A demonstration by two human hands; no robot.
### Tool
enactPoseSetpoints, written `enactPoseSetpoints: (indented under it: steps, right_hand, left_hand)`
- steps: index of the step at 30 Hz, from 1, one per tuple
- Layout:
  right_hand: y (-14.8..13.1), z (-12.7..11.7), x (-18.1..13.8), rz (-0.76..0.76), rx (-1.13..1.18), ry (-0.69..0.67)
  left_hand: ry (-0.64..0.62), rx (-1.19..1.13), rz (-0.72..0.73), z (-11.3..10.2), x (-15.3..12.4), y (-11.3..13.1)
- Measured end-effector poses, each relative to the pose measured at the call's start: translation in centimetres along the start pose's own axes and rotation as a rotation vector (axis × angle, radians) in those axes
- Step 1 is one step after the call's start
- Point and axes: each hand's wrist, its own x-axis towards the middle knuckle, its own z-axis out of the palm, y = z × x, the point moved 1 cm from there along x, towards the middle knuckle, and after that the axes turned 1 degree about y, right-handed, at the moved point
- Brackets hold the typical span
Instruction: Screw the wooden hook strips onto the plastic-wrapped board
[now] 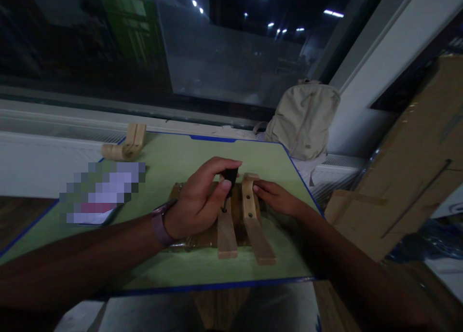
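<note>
Two slats: we find the left slat [227,233] and the right slat [255,226] lying side by side, each with small holes along its face.
Position: both rest on a brown sheet [197,239] near the middle of the green board [170,153].
Black tool [230,177]: held upright, with its tip at a hole in the left slat.
Left hand [197,202]: we record it closed around the black tool; a watch [161,223] sits on the wrist.
Right hand [277,197]: fingers extended, with the tips resting on the upper end of the right slat and not wrapped around it.
Far corner: another wooden piece [126,143] lies at the board's edge.
Surroundings: we note a beige backpack [304,120] beyond the board and cardboard [408,178] to the right.
</note>
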Motion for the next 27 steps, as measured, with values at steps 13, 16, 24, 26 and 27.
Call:
enactPoseSetpoints:
  steps: [13, 16, 24, 26, 27]
  right_hand:
    - [0.2, 0.0, 0.1, -0.018, -0.013, 0.015]
    - [0.1, 0.0, 0.1, -0.02, -0.008, 0.006]
    - [0.1, -0.1, 0.0, -0.03, 0.014, 0.017]
    - [0.0, 0.0, 0.0, -0.028, 0.017, 0.018]
    - [0.0, 0.0, 0.0, -0.023, 0.012, 0.02]
  left_hand:
    - [0.0, 0.049, 0.026, 0.1, 0.0, 0.0]
    - [0.007, -0.024, -0.048, 0.1, -0.4, -0.5]
    - [-0.01, 0.158, 0.153, -0.5, 0.8, 0.4]
    - [-0.017, 0.18, 0.123, -0.4, 0.8, 0.5]
    - [-0.02, 0.159, 0.096, -0.3, 0.6, 0.5]
